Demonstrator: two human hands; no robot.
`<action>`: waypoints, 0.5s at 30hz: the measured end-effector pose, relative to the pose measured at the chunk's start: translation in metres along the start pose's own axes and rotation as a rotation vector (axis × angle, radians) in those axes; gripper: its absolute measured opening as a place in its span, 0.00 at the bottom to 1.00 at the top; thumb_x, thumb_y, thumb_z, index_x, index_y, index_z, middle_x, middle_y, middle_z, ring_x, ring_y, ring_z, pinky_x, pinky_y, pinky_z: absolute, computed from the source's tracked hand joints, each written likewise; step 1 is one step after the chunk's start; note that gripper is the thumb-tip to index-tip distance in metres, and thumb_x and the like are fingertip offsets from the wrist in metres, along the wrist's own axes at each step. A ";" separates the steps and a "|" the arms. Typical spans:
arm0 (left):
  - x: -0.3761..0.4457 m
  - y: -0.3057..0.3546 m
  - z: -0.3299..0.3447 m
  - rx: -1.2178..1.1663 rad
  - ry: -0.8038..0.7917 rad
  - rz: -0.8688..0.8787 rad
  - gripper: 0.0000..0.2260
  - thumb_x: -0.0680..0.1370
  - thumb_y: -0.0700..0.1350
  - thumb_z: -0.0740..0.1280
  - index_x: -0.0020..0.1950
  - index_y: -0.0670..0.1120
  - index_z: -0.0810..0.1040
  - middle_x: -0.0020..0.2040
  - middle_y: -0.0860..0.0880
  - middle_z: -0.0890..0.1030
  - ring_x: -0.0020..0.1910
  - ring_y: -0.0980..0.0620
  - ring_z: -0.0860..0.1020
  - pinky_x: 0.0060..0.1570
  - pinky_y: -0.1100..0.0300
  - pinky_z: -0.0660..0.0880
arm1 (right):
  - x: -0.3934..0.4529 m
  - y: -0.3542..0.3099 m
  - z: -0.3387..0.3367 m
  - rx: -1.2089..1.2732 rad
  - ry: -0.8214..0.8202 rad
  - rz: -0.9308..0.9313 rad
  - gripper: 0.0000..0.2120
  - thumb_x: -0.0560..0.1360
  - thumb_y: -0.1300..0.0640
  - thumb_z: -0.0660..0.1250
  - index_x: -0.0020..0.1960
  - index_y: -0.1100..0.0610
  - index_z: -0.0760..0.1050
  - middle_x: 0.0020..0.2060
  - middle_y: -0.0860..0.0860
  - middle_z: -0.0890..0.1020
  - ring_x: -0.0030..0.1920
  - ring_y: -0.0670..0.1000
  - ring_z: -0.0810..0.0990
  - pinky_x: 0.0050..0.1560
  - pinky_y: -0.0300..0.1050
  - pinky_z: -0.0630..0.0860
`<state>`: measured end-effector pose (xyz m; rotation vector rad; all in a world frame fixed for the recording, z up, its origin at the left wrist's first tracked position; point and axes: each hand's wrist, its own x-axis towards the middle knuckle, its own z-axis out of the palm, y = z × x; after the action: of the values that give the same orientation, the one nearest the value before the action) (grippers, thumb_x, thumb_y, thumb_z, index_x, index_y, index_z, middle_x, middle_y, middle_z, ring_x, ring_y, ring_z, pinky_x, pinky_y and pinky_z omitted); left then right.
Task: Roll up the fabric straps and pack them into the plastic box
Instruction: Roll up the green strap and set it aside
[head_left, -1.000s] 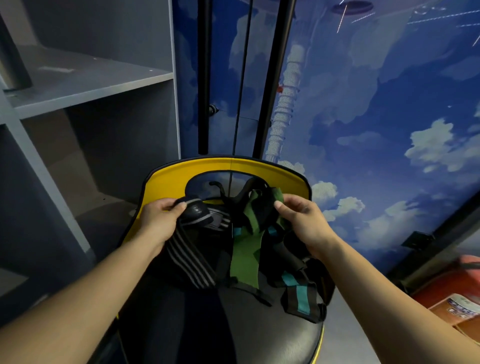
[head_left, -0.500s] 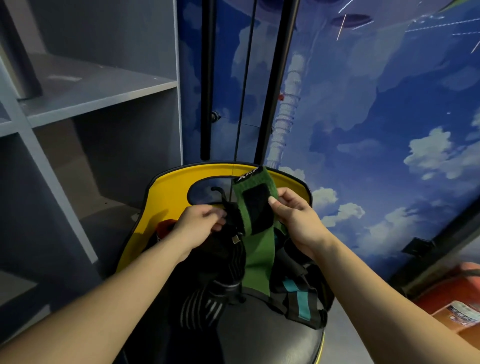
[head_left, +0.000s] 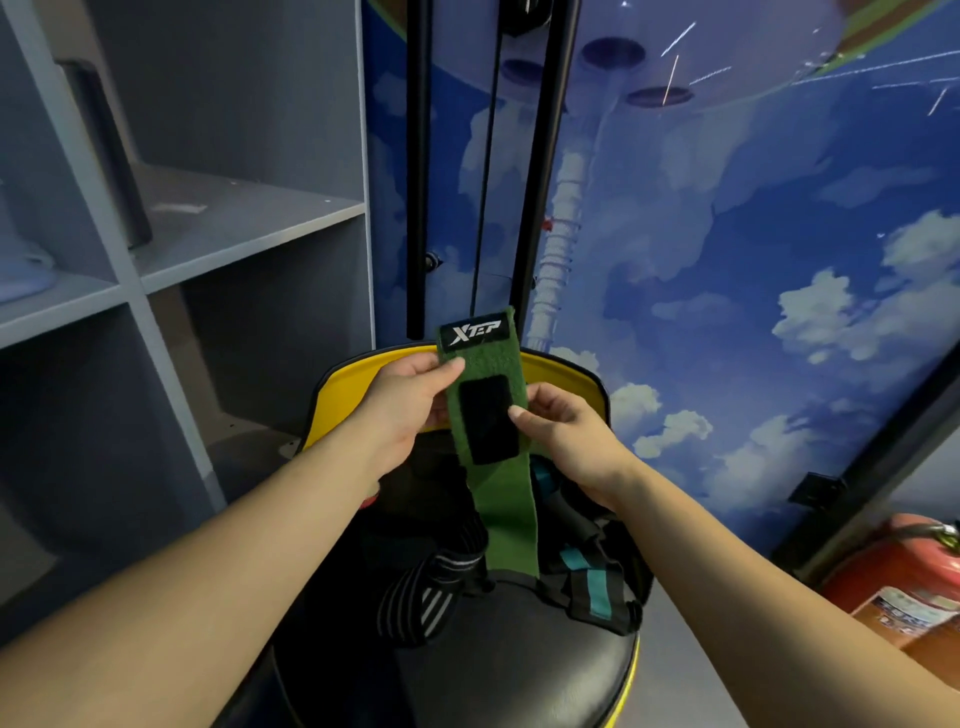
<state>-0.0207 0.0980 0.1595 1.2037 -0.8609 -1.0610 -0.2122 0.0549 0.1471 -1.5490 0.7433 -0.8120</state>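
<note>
Both hands hold up one green strap over the chair seat.

The left hand (head_left: 402, 400) pinches the green strap (head_left: 491, 431) (logo tab at 12 o'clock) by its left edge; the right hand (head_left: 563, 434) pinches the right edge. Its tail drops toward 6 o'clock into a heap of dark straps (head_left: 441, 587), their outlines hard to separate.
</note>
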 end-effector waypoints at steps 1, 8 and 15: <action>-0.003 0.003 0.002 0.011 -0.008 0.027 0.05 0.81 0.42 0.68 0.53 0.46 0.83 0.48 0.46 0.87 0.45 0.48 0.85 0.42 0.56 0.79 | -0.003 -0.006 -0.002 -0.003 0.014 0.003 0.03 0.80 0.65 0.67 0.49 0.59 0.78 0.46 0.56 0.84 0.46 0.53 0.83 0.49 0.49 0.79; -0.030 0.027 0.024 0.057 -0.013 0.151 0.05 0.80 0.40 0.69 0.55 0.43 0.83 0.49 0.44 0.87 0.48 0.47 0.85 0.51 0.51 0.82 | -0.013 -0.069 -0.005 -0.065 0.129 -0.091 0.06 0.80 0.54 0.69 0.50 0.55 0.83 0.44 0.48 0.87 0.46 0.47 0.86 0.47 0.40 0.77; -0.053 0.074 0.027 0.079 0.059 0.251 0.07 0.76 0.47 0.74 0.51 0.47 0.82 0.46 0.50 0.85 0.46 0.52 0.83 0.48 0.55 0.77 | -0.020 -0.099 -0.009 -0.285 0.360 -0.278 0.02 0.76 0.54 0.73 0.47 0.52 0.83 0.43 0.52 0.86 0.47 0.55 0.85 0.53 0.56 0.82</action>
<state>-0.0492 0.1427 0.2381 1.1518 -0.9872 -0.7913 -0.2284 0.0785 0.2442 -1.8100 0.9475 -1.2564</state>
